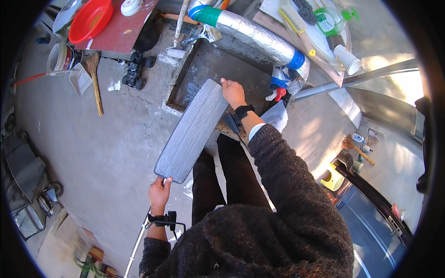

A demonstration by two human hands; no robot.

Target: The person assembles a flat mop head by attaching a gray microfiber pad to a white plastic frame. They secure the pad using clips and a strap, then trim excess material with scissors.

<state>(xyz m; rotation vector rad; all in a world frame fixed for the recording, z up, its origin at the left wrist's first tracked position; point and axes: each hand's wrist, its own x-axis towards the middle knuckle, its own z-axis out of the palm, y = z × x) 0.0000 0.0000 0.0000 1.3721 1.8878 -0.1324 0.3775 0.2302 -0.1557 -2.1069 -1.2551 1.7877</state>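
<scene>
A long grey flat mop pad (192,132) slants across the middle in front of me, its ribbed cloth face up. My right hand (234,95) grips its upper end, thumb at the edge, near the shallow concrete basin. At the lower end, my left hand (160,194) is closed on the pad's edge between thumb and fingers. A thin white pole (135,250) runs down beside my left wrist; whether it joins the mop is hidden. Both wrists wear dark straps with small devices.
The concrete basin (174,95) lies ahead, with a foil-wrapped pipe (252,34) above it. Left of it are a toy car (135,72), a straw brush (95,83), a bucket (59,58) and a red basin (97,21). A green-labelled bottle (329,21) stands far right.
</scene>
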